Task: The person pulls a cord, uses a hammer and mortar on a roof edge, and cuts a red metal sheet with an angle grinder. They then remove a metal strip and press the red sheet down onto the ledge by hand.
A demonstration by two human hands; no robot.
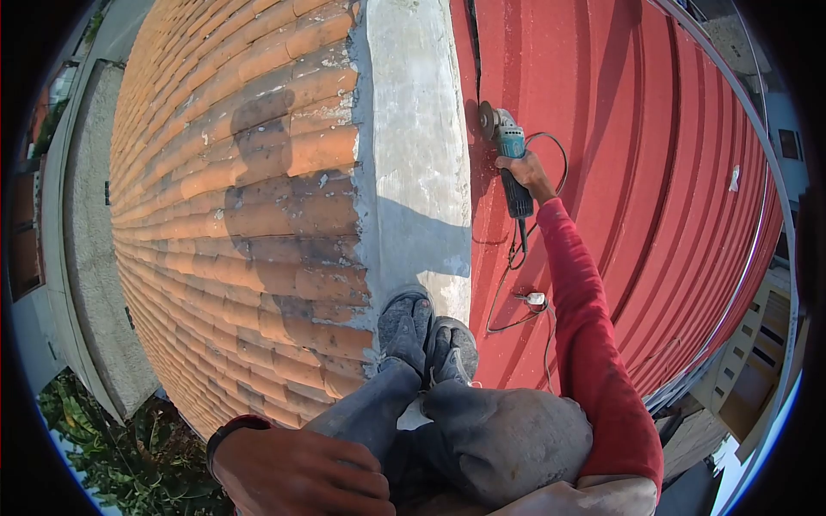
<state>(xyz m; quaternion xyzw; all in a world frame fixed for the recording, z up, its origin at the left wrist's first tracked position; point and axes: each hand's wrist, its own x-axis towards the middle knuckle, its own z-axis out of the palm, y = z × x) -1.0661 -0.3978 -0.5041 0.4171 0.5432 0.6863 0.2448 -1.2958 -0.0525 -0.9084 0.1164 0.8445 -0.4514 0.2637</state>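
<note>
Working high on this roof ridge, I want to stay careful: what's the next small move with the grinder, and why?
Probably ease the angle grinder a little farther up the dark gap. Its disc sits where the red metal sheet meets the concrete strip, the gap runs on beyond it, and the cord trails behind the right hand, away from the disc.

Bright sun, hard shadows, fisheye-warped edges

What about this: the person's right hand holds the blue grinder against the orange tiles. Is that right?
Not quite. The head view shows the right hand holding the grinder against the red metal roof, not the orange tiles, which lie across the grey ridge.
</note>
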